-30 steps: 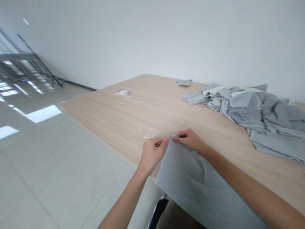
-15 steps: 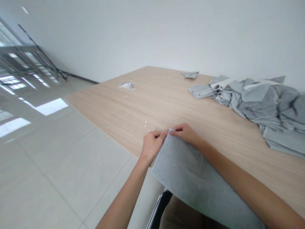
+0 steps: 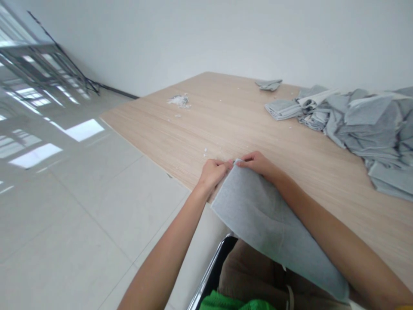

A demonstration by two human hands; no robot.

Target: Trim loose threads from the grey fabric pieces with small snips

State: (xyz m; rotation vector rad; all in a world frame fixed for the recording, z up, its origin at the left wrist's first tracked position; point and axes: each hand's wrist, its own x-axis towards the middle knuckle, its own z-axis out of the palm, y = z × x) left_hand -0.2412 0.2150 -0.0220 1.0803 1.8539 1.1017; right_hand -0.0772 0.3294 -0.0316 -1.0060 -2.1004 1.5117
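A piece of grey cloth (image 3: 254,206) hangs over the near edge of the wooden table (image 3: 155,133) and drapes across my lap. My right hand (image 3: 258,164) pinches its upper corner between thumb and fingers. Close beside it, my left hand (image 3: 215,172) is closed at the same corner, fingertips almost touching those of the right. What the left fingertips grip there is too small to make out. Small white scraps (image 3: 205,151) lie on the tabletop just beyond my hands.
A heap of grey cloth pieces (image 3: 364,129) covers the table's right side, with one folded piece (image 3: 269,85) farther back. White shreds (image 3: 180,101) are piled at the far left. A chair frame (image 3: 208,275) stands under me. Tiled floor (image 3: 80,224) lies to the left.
The view has tilted down, bringing my lap and some green fabric into sight. Both hands stay at the cloth's corner, with little visible change in their grip.
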